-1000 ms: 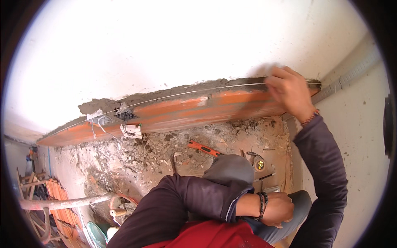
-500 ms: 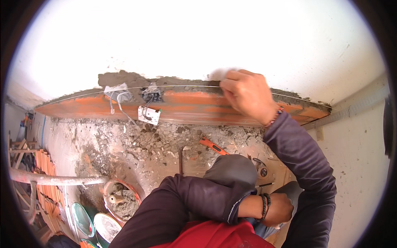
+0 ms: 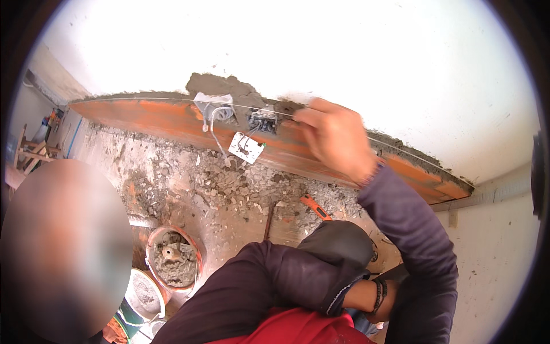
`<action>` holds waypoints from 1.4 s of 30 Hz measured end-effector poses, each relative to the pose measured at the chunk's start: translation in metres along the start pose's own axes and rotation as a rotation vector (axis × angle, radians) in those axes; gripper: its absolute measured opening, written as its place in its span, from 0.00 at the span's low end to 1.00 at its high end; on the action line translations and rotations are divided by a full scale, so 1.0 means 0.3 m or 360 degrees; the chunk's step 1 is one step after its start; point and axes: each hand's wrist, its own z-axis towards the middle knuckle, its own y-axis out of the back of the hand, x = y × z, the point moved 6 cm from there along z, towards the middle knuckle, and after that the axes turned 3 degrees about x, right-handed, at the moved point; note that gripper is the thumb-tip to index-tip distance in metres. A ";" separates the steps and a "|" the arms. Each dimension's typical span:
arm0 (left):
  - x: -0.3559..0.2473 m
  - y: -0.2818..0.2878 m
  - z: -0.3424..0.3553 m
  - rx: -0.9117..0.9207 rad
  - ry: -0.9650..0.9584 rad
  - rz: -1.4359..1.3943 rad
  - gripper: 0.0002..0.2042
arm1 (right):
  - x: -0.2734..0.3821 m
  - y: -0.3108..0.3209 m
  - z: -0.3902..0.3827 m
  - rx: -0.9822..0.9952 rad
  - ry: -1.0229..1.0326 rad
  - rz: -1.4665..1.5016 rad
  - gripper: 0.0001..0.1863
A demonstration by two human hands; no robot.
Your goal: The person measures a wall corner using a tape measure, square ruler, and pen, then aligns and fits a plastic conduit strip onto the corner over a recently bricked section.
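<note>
My right hand (image 3: pixel 338 140) is raised against the wall, its fingers closed at a thin white string (image 3: pixel 255 108). That string runs taut along a band of wet grey mortar (image 3: pixel 223 86) above an exposed orange brick strip (image 3: pixel 166 114). Left of my fingertips are two wall boxes, one wrapped in clear plastic (image 3: pixel 213 104), the other with dark wires (image 3: pixel 262 121). A white socket plate (image 3: pixel 246 148) dangles there by its wires. My left hand (image 3: pixel 391 295) rests by my knee, with bracelets at the wrist; the right sleeve hides its fingers.
Rubble (image 3: pixel 229 183) covers the floor along the wall. An orange-handled tool (image 3: pixel 316 207) and a thin metal bar (image 3: pixel 268 221) lie before my knee. At lower left stand a mortar bucket (image 3: pixel 200 269) and a white-rimmed bucket (image 3: pixel 133 298), beside a large blurred shape (image 3: pixel 66 246).
The view has turned, tilting the brick strip. My right hand is farther left along the string, nearer the wall boxes. My left hand is now mostly covered, and the blurred shape has appeared.
</note>
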 end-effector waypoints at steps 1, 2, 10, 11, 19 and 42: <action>0.001 -0.006 0.013 0.0284 0.0034 -0.0008 0.13 | -0.009 0.046 -0.046 0.0027 -0.0051 0.0029 0.05; 0.003 0.013 0.024 0.0830 0.0128 -0.0047 0.13 | -0.028 0.094 -0.102 0.0054 -0.0107 0.0053 0.05; 0.015 0.025 -0.026 0.1209 0.0401 -0.0098 0.16 | -0.289 0.264 -0.711 0.0137 -0.0946 -0.0005 0.05; 0.015 0.015 -0.027 0.1238 0.0413 -0.0087 0.16 | -0.313 0.273 -0.788 0.0084 -0.0865 -0.0045 0.06; 0.039 -0.053 -0.072 0.1088 0.0445 -0.0178 0.17 | -0.491 0.357 -1.564 0.0589 -0.1763 -0.0155 0.09; 0.009 -0.103 0.045 0.1804 0.0215 -0.0219 0.10 | 0.043 0.479 -2.214 -0.1000 -0.2629 0.1444 0.38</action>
